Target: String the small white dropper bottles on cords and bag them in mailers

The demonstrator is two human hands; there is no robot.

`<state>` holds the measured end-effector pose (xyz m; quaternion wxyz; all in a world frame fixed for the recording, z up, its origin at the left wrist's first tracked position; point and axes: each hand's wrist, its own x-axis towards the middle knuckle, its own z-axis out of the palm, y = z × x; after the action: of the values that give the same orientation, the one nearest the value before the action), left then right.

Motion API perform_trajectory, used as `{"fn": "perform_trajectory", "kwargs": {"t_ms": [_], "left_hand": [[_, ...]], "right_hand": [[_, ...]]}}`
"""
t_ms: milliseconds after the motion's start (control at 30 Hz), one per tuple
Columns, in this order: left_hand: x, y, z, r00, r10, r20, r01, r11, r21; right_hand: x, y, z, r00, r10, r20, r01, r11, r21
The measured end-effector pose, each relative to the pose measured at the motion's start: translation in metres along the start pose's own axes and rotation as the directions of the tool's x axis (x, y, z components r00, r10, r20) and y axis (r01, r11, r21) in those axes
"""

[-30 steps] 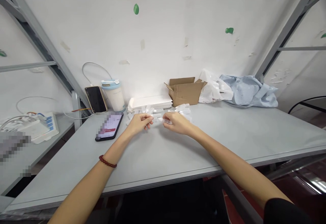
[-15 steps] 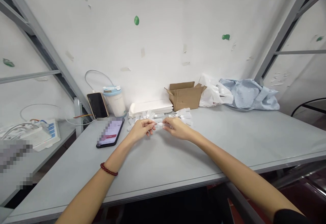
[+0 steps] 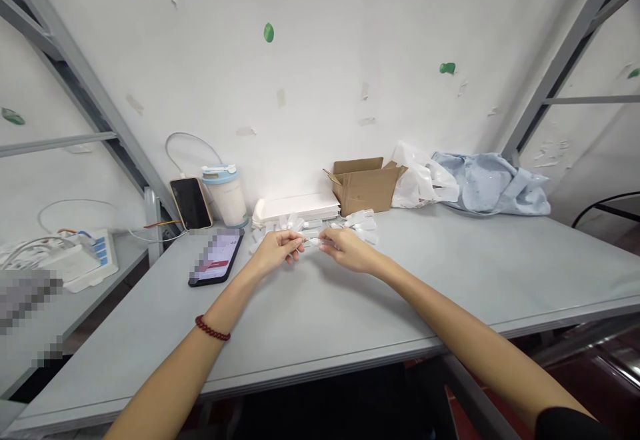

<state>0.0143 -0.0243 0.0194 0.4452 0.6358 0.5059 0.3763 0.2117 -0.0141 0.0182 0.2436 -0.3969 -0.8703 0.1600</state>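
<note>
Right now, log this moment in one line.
right hand: holding small white piece | left hand: pinched beside it, contents unclear | behind: translucent pieces

A dark red bracelet (image 3: 213,331) rings the left arm (image 3: 165,383) at the wrist, a single row of small, rounded, close-set segments; beads or twisted cord, I can't tell which. Beyond the bracelet, the left hand (image 3: 274,251) is bare. To the bracelet's right, the right hand (image 3: 353,251) and right arm (image 3: 450,323) are also bare, up to a plain black sleeve (image 3: 563,423) with a curved hem near the elbow.
</note>
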Motion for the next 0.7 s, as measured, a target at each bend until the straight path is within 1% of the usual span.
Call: {"fn": "perform_trajectory", "kwargs": {"t_ms": [400, 600, 700], "left_hand": [[0.0011, -0.0013, -0.0012, 0.999, 0.026, 0.019, -0.027, 0.999, 0.031], [-0.0007, 0.0006, 0.0018, 0.998, 0.045, 0.036, -0.048, 0.996, 0.081], [-0.0018, -0.0001, 0.0041, 0.998, 0.055, 0.031, -0.057, 0.995, 0.078]], "right_hand": [[0.0003, 0.0023, 0.0008, 1.0, -0.011, 0.015, 0.011, 1.0, -0.004], [0.0007, 0.0042, 0.0048, 0.999, -0.053, 0.004, 0.053, 0.998, -0.046], [0.0005, 0.0052, 0.0087, 0.997, -0.08, -0.005, 0.08, 0.995, -0.052]]}}
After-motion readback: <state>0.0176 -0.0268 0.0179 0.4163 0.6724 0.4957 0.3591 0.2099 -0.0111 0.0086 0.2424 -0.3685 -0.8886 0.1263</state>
